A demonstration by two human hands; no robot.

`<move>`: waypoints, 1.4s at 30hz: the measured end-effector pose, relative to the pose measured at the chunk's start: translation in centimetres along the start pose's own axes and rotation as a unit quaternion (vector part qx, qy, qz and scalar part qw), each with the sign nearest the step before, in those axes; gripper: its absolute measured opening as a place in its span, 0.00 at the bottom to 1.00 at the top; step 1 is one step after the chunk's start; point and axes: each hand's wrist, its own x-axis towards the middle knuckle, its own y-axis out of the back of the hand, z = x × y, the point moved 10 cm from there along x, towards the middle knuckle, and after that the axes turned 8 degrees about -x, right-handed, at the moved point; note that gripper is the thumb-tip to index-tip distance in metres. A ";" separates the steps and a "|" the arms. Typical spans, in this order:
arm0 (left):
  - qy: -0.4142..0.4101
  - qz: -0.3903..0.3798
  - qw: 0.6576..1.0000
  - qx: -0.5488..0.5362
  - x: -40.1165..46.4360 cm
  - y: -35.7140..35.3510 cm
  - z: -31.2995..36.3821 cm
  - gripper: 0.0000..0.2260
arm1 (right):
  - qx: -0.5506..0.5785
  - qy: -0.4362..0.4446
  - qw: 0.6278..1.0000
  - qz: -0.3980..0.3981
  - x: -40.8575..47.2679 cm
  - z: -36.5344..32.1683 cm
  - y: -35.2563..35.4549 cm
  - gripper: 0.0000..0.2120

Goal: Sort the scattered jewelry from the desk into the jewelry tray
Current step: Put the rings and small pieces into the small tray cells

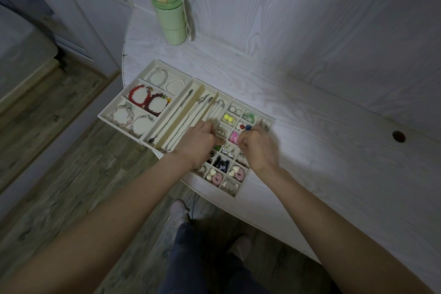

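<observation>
- Both hands over jewelry tray point(241, 192) at desk point(310, 150) edge, above small-compartment section w/ earrings.
- Left hand point(199, 148): fingers curled down by necklace slots point(191, 114); whether anything is pinched, cannot tell.
- Right hand point(259, 148): fingers bent inward near pink earrings point(233, 136), thumb and forefinger close together; held item, if any, too small to make out.
- Bracelets point(143, 100) already in far-left section; no loose jewelry visible on desk, so task looks near done.
- Best approach, prob.: lower piece straight into one cell, release low, keep pairs together, avoid snagging chains.
- Green bottle point(170, 16) well apart at rear.
</observation>
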 end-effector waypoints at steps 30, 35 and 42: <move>0.007 -0.011 0.999 0.029 0.1 -0.1 -0.4 0.30 | -0.177 0.112 0.975 -0.071 0.5 -3.0 -3.0 0.12; 0.004 -0.004 0.999 0.032 0.1 0.1 -0.3 0.29 | -0.178 0.113 0.975 -0.068 0.7 -3.3 -3.0 0.09; -0.003 0.008 1.000 0.022 0.1 0.8 0.1 0.31 | -0.191 0.106 0.973 -0.069 0.3 -3.9 -2.5 0.10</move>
